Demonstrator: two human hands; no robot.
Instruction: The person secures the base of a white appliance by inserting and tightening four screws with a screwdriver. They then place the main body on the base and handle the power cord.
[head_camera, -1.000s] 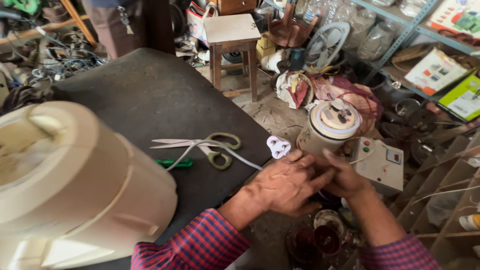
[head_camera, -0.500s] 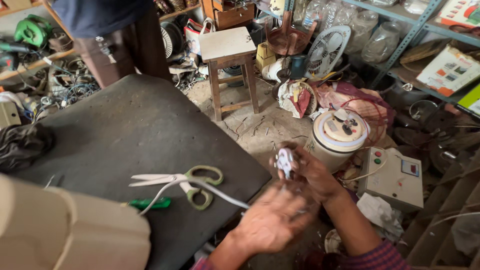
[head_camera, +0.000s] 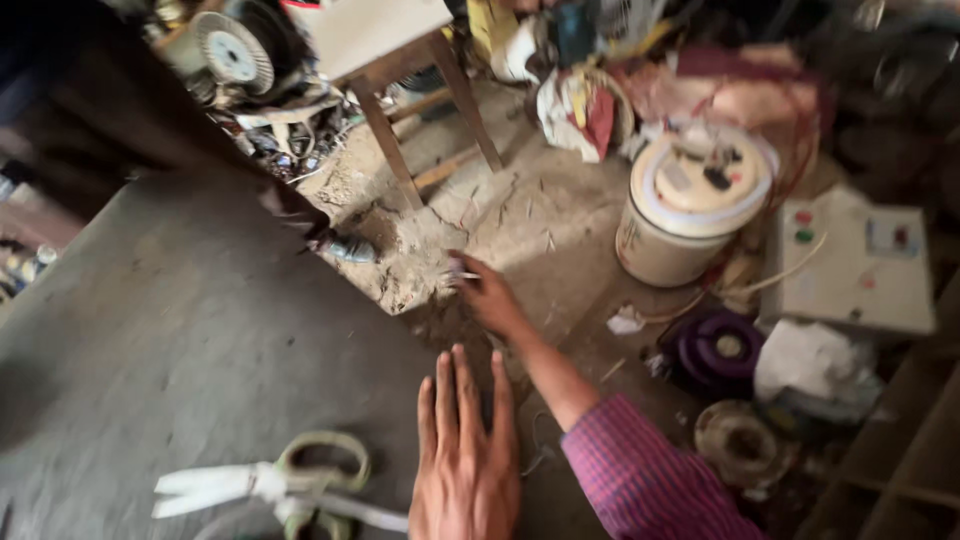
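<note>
— What's the person wearing?
— A long sleeve (head_camera: 650, 480) in red-and-blue check, on the right arm only (the cuff ends at the forearm).
— And the hands?
— Bare: left hand (head_camera: 465, 465), right hand (head_camera: 487, 292), no gloves.

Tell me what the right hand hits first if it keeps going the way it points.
Probably bare dirt floor; the right hand, pinching a small blurred white object, points up-left toward the wooden stool's leg. Depth is unclear.
</note>
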